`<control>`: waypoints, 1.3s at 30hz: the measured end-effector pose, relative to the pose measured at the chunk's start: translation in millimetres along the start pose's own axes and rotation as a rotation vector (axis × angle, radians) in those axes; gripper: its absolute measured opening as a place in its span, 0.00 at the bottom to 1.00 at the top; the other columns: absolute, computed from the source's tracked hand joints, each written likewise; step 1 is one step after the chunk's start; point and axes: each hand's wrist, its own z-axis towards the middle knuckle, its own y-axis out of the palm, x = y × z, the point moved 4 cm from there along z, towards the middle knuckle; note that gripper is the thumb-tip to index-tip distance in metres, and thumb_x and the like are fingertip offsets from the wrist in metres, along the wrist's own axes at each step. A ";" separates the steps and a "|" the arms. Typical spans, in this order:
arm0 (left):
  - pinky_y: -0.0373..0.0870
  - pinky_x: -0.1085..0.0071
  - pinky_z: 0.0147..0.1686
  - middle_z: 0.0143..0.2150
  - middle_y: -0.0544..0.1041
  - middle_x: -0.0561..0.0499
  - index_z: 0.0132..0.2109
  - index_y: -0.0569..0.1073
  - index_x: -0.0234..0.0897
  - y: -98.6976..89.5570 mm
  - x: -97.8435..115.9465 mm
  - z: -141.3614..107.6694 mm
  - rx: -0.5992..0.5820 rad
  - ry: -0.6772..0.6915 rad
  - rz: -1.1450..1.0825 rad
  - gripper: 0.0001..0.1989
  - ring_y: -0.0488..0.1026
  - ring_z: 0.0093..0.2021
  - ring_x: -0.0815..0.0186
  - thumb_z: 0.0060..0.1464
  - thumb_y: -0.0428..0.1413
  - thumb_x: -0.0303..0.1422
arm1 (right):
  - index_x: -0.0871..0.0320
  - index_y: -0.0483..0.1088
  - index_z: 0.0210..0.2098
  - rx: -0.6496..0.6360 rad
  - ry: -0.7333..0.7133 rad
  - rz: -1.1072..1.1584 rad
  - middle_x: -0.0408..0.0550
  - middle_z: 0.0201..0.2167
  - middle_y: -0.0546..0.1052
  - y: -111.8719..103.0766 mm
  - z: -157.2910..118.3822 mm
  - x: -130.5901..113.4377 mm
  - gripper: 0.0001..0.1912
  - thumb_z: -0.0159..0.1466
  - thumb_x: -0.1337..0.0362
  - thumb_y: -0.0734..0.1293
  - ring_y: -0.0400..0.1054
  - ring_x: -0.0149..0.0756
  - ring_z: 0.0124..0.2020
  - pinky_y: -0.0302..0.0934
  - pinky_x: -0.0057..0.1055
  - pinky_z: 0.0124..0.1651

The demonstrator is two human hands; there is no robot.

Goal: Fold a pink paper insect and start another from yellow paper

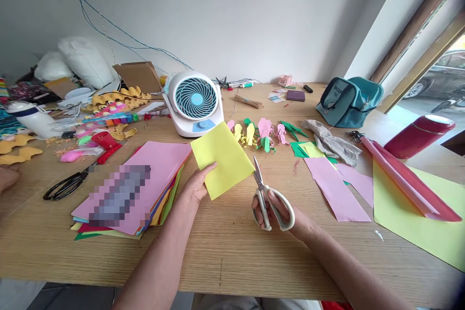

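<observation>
My left hand [199, 181] pinches the lower left edge of a yellow sheet of paper [223, 160], held tilted above the table. In my right hand [274, 206] is a pair of scissors [267, 191] with pale handles, my fingers through the loops. The blades point up and away, slightly parted, close to the sheet's right corner; whether they touch it I cannot tell. Behind the sheet stand several folded paper figures [265, 128] in pink, yellow and green. Left of my left hand lies a stack of coloured paper [163, 157], pink on top, with a blurred-out object [121, 193] on it.
A white fan [196, 97] stands at the back. Black-handled scissors [69, 184] lie left, near another person's hand [9, 177]. Pink paper strips [337, 193], a grey cloth [332, 143], a teal bag [348, 101], a red bottle [417, 135] and a large yellow sheet [395, 213] are right.
</observation>
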 end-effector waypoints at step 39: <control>0.77 0.52 0.48 0.52 0.79 0.42 0.68 0.55 0.38 17.5 -6.1 -23.6 -0.442 -0.167 -0.113 0.31 0.78 0.50 0.53 0.60 0.52 0.24 | 0.61 0.70 0.38 0.072 -0.048 0.252 0.46 0.23 0.73 -0.9 8.3 5.2 0.29 0.66 0.40 0.57 0.68 0.32 0.22 0.57 0.27 0.25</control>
